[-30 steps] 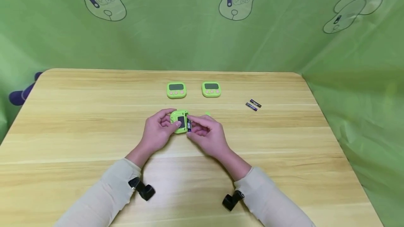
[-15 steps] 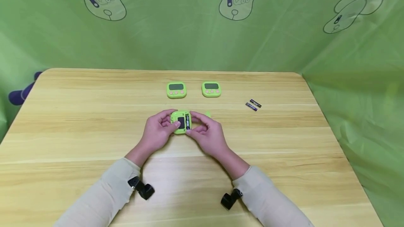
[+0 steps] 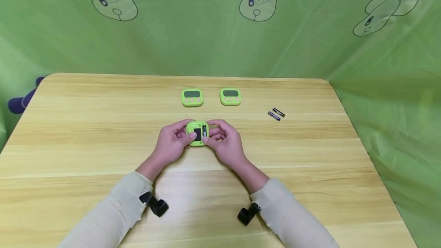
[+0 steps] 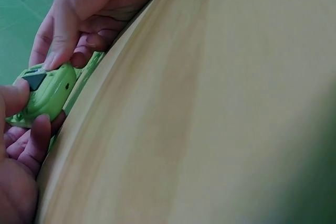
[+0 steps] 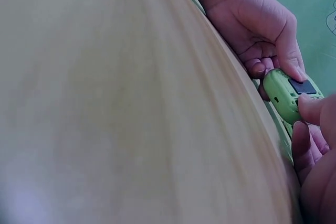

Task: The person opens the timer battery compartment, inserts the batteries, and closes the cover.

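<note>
A person's left grip (image 3: 171,143) is pinching a green device (image 3: 198,132) by one side, and the right grip (image 3: 225,142) is holding the opposite side narrowly, its thumb pressing near the lower end of a battery (image 3: 204,129) that is lying in the open compartment. The device is facing compartment-up over the middle of the bench (image 3: 103,133). Beyond it, two screened green units (image 3: 192,98) are lying side by side; two loose batteries (image 3: 274,116) are resting farther right.

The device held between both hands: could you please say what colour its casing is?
The casing is bright green, seen best in the head view.
</note>
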Motion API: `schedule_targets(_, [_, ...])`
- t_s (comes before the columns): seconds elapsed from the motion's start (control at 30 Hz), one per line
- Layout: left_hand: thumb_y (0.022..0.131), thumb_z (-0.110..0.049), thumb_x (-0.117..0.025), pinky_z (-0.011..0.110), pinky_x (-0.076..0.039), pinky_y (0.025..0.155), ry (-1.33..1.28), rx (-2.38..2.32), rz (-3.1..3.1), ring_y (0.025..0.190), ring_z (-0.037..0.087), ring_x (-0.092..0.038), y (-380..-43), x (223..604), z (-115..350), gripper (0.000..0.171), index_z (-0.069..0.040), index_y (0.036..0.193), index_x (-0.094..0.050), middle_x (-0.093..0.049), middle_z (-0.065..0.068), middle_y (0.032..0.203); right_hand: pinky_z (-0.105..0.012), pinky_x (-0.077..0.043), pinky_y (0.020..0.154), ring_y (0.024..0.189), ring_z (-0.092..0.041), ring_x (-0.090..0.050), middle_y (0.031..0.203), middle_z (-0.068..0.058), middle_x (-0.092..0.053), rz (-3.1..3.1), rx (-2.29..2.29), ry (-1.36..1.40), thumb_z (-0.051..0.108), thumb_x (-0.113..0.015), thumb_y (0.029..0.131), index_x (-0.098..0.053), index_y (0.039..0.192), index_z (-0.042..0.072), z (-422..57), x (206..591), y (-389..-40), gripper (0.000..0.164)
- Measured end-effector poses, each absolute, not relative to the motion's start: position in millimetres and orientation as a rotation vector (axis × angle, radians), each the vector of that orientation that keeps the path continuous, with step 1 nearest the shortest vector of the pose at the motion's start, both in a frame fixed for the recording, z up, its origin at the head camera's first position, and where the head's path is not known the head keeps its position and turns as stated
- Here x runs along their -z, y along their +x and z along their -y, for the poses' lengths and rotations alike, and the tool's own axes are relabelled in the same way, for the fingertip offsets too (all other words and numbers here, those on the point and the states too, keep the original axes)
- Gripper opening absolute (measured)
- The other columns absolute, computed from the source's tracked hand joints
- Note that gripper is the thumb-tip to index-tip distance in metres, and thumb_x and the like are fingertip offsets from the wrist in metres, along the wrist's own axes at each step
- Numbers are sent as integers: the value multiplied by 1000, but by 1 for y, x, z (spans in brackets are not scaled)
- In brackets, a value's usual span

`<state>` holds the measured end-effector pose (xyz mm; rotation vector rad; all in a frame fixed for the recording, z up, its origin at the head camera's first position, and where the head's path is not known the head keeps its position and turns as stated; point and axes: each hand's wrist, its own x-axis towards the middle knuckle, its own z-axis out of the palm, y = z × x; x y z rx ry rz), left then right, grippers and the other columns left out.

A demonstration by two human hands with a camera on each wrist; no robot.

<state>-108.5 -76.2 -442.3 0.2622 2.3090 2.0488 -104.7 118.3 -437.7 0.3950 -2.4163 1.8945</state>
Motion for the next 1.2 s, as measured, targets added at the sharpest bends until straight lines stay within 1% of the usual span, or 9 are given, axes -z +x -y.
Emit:
schedule_targets(0.13, [89,2,-73,23,-50,49,274,-2042,-2337,58,19,-58,-109,443,76,35,0,124,-68,-66,10,76,-26,-57,62,70,-21,-66,84,-8,-71,2417,-1889,330,-6,-81,80,-68,117,6,-117,436,-105,41])
schedule_targets(0.27, [88,2,-73,22,-50,51,261,-2060,-2348,61,17,-59,-108,444,75,37,2,125,-66,-67,11,79,-27,-58,63,71,-22,-68,92,-10,-73,2423,-1884,312,-1,-84,79,-70,119,4,-119,435,-104,42])
schedule_targets(0.37, [88,3,-74,22,-52,52,250,-2074,-2343,64,16,-60,-107,444,75,39,2,126,-65,-67,12,81,-27,-58,66,73,-23,-69,96,-12,-73,2428,-1859,304,2,-86,78,-70,118,1,-124,433,-102,43])
schedule_targets(0.53, [87,2,-74,22,-52,53,251,-2078,-2349,62,14,-58,-107,444,77,40,2,127,-65,-65,12,80,-29,-58,67,73,-22,-66,91,-11,-72,2450,-1694,236,1,-87,75,-70,110,-3,-139,428,-103,39])
schedule_targets(0.7, [86,1,-75,21,-50,52,276,-2087,-2364,61,14,-57,-107,443,79,42,1,127,-65,-64,12,79,-33,-56,73,80,-21,-65,91,-8,-72,2524,-1418,138,4,-88,75,-72,106,0,-155,427,-112,35])
schedule_targets(0.83, [86,1,-75,21,-50,52,279,-2091,-2354,61,14,-56,-108,443,78,41,1,127,-65,-62,12,78,-31,-57,74,80,-19,-67,94,-6,-73,2601,-1270,75,7,-90,73,-72,107,3,-159,426,-118,39])
schedule_targets(0.93, [86,2,-75,21,-49,52,276,-2079,-2364,62,14,-56,-108,443,78,41,0,126,-66,-62,11,78,-28,-58,71,76,-16,-68,96,-5,-72,2663,-1232,30,6,-90,73,-71,108,5,-159,422,-121,40])
schedule_targets(1.0, [86,1,-75,21,-49,52,275,-2070,-2377,62,15,-56,-108,443,77,42,0,127,-66,-62,10,78,-27,-58,70,75,-16,-69,98,-6,-72,2704,-1257,-1,2,-89,72,-71,109,5,-158,419,-124,41])
schedule_targets(1.2, [86,1,-76,22,-51,54,283,-2052,-2402,64,16,-58,-109,445,78,42,1,127,-65,-64,8,79,-27,-57,71,79,-20,-66,98,-6,-72,2775,-1535,-107,-10,-82,71,-72,109,4,-158,410,-129,42])
